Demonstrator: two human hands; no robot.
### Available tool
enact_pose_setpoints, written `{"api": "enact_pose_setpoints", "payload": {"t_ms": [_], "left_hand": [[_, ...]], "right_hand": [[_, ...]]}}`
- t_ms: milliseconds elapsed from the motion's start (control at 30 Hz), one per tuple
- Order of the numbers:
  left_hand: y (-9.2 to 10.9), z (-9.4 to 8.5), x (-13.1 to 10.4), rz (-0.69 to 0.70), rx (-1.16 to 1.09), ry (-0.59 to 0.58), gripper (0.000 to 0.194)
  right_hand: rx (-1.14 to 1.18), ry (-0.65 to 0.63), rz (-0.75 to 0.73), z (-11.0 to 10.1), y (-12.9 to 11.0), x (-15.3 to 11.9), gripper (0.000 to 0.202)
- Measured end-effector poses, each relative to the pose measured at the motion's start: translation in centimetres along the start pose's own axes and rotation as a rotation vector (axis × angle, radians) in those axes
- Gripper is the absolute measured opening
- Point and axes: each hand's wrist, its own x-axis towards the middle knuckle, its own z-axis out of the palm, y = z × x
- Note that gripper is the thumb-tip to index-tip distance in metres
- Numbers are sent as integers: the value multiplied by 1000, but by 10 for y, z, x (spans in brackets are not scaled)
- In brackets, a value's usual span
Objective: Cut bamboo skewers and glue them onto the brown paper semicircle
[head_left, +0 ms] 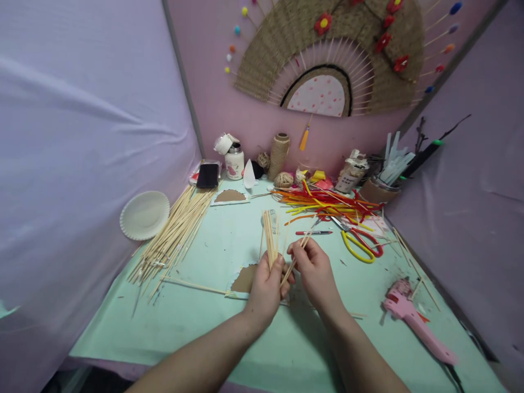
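Note:
A bundle of thin wooden sticks stands upright in my left hand, whose fingers are wrapped round it. Just to the right, my right hand pinches one or more sticks that slant up to the right; their lower ends reach the fingers of my left hand. Partly hidden behind my left hand lies a brown cardboard piece with a ragged pale edge. One long stick runs left from it over the green tabletop.
Loose sticks and a white paper plate are at the left. Red, orange and yellow strips, scissors and a pen lie beyond my right hand. A pink glue gun rests at the right. Jars and twine line the back.

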Motion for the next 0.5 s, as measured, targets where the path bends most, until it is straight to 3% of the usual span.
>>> {"api": "enact_pose_setpoints", "payload": {"t_ms": [267, 500], "left_hand": [[1, 3, -5, -77, 21, -127, 47], [-1, 3, -5, -93, -45, -154, 43]], "right_hand": [[168, -128, 162, -2, 1, 1, 35], [118, -49, 138, -3, 2, -1, 28]]}}
